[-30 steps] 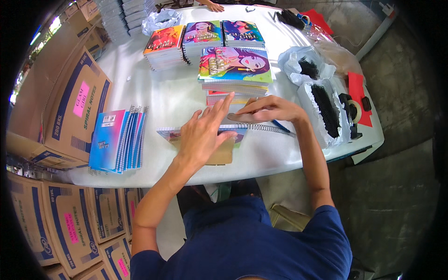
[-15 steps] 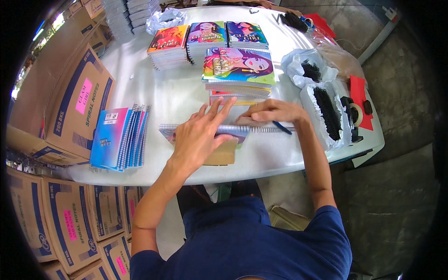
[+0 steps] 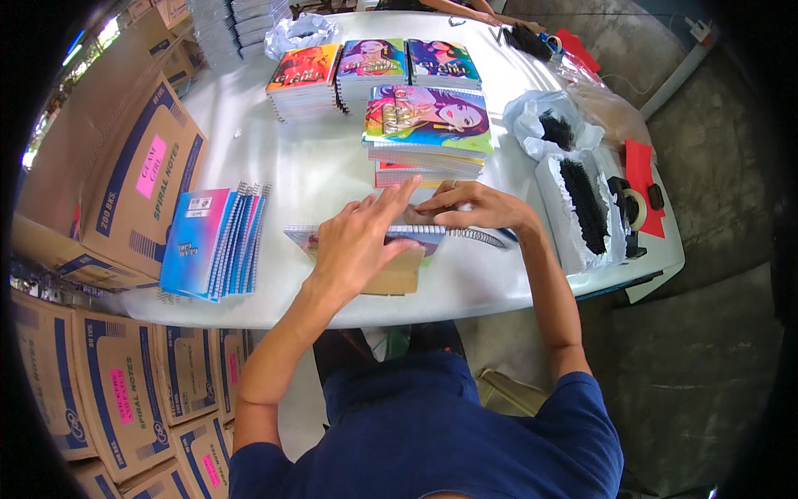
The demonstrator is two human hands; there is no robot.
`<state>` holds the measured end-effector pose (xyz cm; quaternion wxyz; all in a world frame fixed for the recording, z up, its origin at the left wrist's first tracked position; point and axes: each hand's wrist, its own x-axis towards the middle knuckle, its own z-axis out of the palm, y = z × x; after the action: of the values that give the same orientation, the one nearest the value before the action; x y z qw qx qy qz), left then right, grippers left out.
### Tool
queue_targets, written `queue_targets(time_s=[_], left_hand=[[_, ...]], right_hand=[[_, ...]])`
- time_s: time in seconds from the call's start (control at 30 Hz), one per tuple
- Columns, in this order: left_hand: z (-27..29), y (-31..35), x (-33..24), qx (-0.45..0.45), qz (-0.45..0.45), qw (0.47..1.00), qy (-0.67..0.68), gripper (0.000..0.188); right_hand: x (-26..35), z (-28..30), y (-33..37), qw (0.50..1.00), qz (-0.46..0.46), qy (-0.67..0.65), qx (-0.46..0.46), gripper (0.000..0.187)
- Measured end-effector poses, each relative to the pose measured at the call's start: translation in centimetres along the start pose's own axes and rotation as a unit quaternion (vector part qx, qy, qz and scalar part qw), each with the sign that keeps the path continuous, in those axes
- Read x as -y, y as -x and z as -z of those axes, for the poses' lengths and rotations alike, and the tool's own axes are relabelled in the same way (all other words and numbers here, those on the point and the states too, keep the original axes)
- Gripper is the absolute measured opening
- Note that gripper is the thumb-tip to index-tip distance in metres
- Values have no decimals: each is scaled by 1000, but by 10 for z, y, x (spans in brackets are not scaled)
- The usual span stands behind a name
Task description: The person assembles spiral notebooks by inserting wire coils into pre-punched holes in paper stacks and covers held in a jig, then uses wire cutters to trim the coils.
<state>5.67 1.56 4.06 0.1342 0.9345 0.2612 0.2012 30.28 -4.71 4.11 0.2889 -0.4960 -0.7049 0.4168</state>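
Note:
My left hand [image 3: 353,241] grips a notebook [image 3: 303,237] standing on its edge, spine up, with its thumb on the near side and its fingers over the far side. A dark spiral coil [image 3: 482,238] runs along the spine, and its free end sticks out to the right in a bend. Closed over the coil where it meets the spine is my right hand [image 3: 478,204]; its fingertips are partly hidden. Below the notebook, a brown cardboard piece [image 3: 395,277] reaches toward me. A blue, pen-like thing [image 3: 506,236] shows beside my right wrist, mostly hidden.
Stacks of colourful spiral notebooks [image 3: 428,121] stand ahead. Blue notebooks [image 3: 195,241] lie at left beside a large carton [image 3: 141,175]. Right of my hands are a white package of black coils [image 3: 586,208] and a tape dispenser [image 3: 633,212]. A person's arm [image 3: 465,10] shows at the far edge.
My right hand has shifted left along the spine, toward my left hand. The coil's free end, straight before, now bends down. My left hand and the notebook have stayed almost in place.

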Motion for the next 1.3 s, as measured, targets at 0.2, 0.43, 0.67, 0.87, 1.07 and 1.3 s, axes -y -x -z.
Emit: queue_targets(time_s=[0.2, 0.43, 0.67, 0.87, 1.07, 1.3], left_hand=[[1, 2, 9, -23, 23, 999, 1, 99], [5, 5, 17, -35, 33, 999, 1, 100], [9, 12, 27, -62, 33, 997, -15, 100], [14, 12, 31, -62, 40, 997, -17, 99], [16, 16, 41, -77, 46, 995, -35, 91], [17, 21, 51, -92, 49, 993, -58, 89]], right_hand=[[5, -7, -17, 997, -52, 63, 14, 80], [-1, -7, -23, 998, 31, -44, 21, 50], [1, -12, -31, 998, -2, -52, 21, 62], [-25, -16, -35, 986, 34, -165, 4, 63], [-29, -19, -43, 933, 78, -350, -12, 49], [-8, -19, -58, 985, 70, -155, 18, 54]])
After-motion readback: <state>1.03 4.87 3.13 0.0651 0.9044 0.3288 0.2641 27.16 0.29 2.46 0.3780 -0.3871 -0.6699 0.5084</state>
